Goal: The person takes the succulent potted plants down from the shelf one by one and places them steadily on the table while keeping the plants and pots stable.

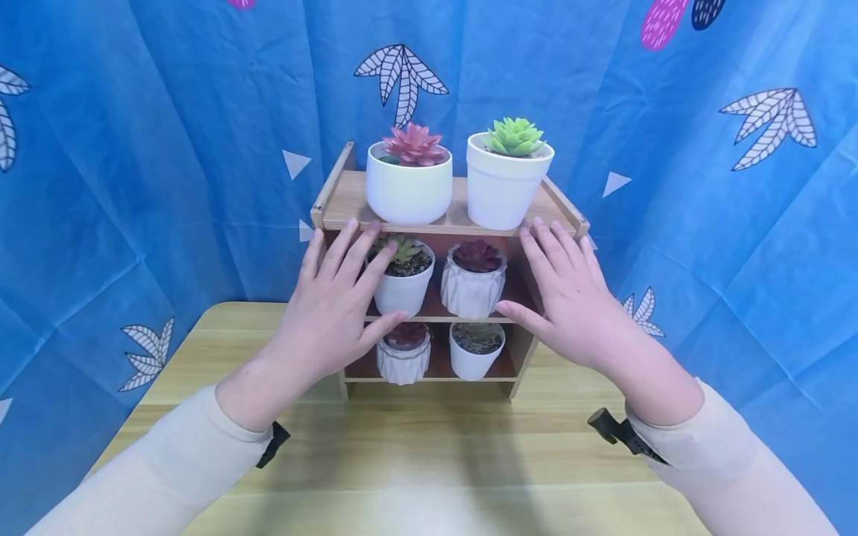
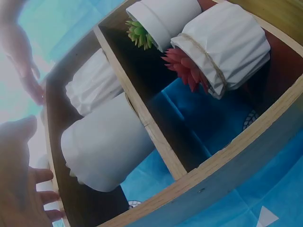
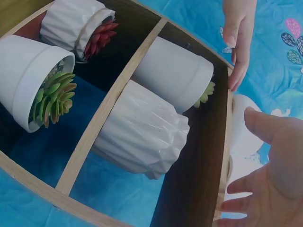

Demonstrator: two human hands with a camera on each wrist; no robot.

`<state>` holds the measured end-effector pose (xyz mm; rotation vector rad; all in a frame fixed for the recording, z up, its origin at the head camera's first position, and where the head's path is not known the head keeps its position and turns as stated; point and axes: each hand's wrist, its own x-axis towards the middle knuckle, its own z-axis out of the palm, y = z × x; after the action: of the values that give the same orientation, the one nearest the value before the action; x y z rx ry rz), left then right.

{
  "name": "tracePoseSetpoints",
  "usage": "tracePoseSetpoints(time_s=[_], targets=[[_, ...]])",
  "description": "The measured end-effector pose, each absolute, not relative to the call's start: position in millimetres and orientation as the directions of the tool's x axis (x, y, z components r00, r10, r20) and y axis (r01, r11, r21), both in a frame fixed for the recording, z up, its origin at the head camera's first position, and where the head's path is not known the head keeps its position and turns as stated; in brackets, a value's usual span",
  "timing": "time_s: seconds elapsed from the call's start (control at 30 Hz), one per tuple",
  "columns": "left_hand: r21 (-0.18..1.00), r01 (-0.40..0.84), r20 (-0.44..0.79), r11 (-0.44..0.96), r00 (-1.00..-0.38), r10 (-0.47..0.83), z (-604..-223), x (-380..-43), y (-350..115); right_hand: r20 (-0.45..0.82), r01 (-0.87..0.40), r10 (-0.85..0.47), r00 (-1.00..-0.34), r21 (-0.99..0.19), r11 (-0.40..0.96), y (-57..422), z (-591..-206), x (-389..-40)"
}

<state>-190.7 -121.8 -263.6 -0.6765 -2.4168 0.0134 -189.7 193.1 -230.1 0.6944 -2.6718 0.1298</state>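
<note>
A small wooden shelf (image 1: pixel 349 195) holds potted succulents on three levels. On top stand a round white pot with a red succulent (image 1: pixel 410 190) and a white pot with a bright green one (image 1: pixel 506 186). My left hand (image 1: pixel 328 313) has its fingers spread, fingertips right at the top board's front edge, partly covering the middle-level green succulent pot (image 1: pixel 405 292). Likewise spread, my right hand (image 1: pixel 573 309) reaches that edge on the other side, its thumb beside the faceted pot with a dark red succulent (image 1: pixel 473 286). Neither hand grips a pot.
On the lowest level sit a faceted white pot (image 1: pixel 404 361) and a smooth white pot (image 1: pixel 474 357). The shelf stands on a light wooden table (image 1: pixel 415 454). Blue patterned cloth (image 1: pixel 221 149) hangs behind and at both sides.
</note>
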Motion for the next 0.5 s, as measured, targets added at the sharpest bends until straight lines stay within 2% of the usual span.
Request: tracePoseSetpoints(time_s=[0.17,0.33,0.5], targets=[[-0.161,0.463,0.593,0.871,-0.66,0.461,-263,-192,-123,0.433,-0.514,-0.47,-0.769,0.018,0.857,193,-230,-193],[-0.141,0.468,0.662,0.873,-0.61,0.434,-261,-195,-124,0.494,-0.548,-0.49,-0.718,0.034,0.836,193,-229,-198],[-0.118,0.482,0.699,0.868,-0.58,0.417,-259,-200,-125,0.526,-0.55,-0.482,-0.7,0.033,0.834,193,-227,-201]])
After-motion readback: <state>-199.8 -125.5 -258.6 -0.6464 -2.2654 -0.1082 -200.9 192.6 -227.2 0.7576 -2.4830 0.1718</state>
